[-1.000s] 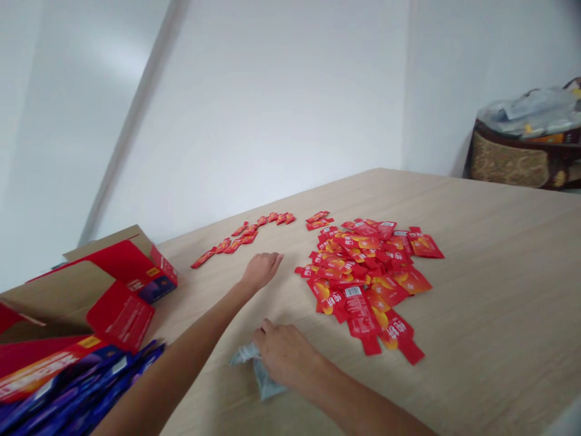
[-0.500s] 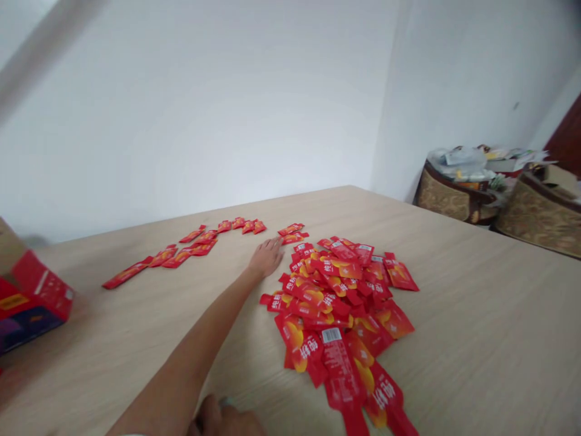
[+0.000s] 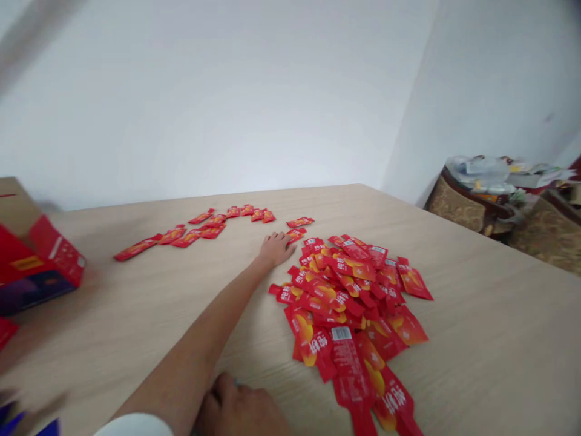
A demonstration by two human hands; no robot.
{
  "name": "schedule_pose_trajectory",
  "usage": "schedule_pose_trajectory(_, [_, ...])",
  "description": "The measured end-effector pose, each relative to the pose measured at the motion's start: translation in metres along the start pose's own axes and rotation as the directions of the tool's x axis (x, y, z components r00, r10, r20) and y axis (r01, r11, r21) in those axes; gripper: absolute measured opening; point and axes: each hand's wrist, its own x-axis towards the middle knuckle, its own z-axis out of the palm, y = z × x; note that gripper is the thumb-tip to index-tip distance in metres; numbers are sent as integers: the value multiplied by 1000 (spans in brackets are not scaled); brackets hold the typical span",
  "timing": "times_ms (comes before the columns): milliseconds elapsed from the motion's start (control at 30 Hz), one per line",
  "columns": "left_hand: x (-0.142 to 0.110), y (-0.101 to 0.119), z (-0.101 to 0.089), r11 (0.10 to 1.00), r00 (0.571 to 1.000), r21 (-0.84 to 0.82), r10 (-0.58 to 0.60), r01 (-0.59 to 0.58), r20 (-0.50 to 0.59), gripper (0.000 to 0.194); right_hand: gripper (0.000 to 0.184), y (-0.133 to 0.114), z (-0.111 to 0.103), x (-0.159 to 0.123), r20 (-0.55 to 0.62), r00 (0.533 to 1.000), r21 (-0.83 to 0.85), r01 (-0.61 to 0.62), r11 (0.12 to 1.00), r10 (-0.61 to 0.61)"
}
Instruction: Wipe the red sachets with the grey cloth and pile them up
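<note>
One small, shiny red and orange packet (image 3: 298, 233) has come apart from the red packet (image 3: 300, 222) behind it on the pale wooden table (image 3: 181, 303); the left hand (image 3: 276, 249) touches it, fingers a bit spread. Low down, the right hand (image 3: 247, 413) curls, its grip hidden.

The person's left hand (image 3: 276, 249) reaches across the wooden table (image 3: 472, 315), its fingers at a small red sachet (image 3: 297, 234). The right hand (image 3: 247, 412) is low beside the left forearm (image 3: 204, 339). A pile of red sachets (image 3: 347, 281) lies to the right, and a loose line of sachets (image 3: 188, 237) farther back. An open red carton (image 3: 40, 269) stands at left; cluttered armchairs (image 3: 465, 201) sit beyond.
</note>
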Motion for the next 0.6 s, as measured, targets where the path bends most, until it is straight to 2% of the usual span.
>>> schedule_pose_trajectory(133, [-68, -6, -33, 997, 998, 50, -56, 55, 19, 38, 27, 21, -15, -27, -130, 969, 28, 214, 976, -208])
schedule_pose_trajectory(233, [-134, -11, -65, 993, 995, 84, -86, 82, 44, 35, 28, 35, -20, -38, -134, 954, 153, 288, 945, -269])
schedule_pose_trajectory(333, [-207, -9, -97, 988, 991, 114, -114, 104, 76, 32, 26, 41, -26, -40, -88, 932, 297, 363, 883, -353])
schedule_pose_trajectory(467, [-305, 13, -136, 982, 981, 133, -149, 132, 125, 31, 29, 43, -34, -42, -34, 908, 512, 374, 773, -417])
schedule_pose_trajectory(533, [-352, 34, -152, 981, 975, 132, -162, 143, 150, 30, 33, 43, -37, -44, -12, 907, 623, 337, 706, -422])
schedule_pose_trajectory(600, [-395, 58, -167, 979, 971, 130, -176, 156, 164, 30, 38, 42, -35, -43, -40, 917, 691, 312, 652, -396])
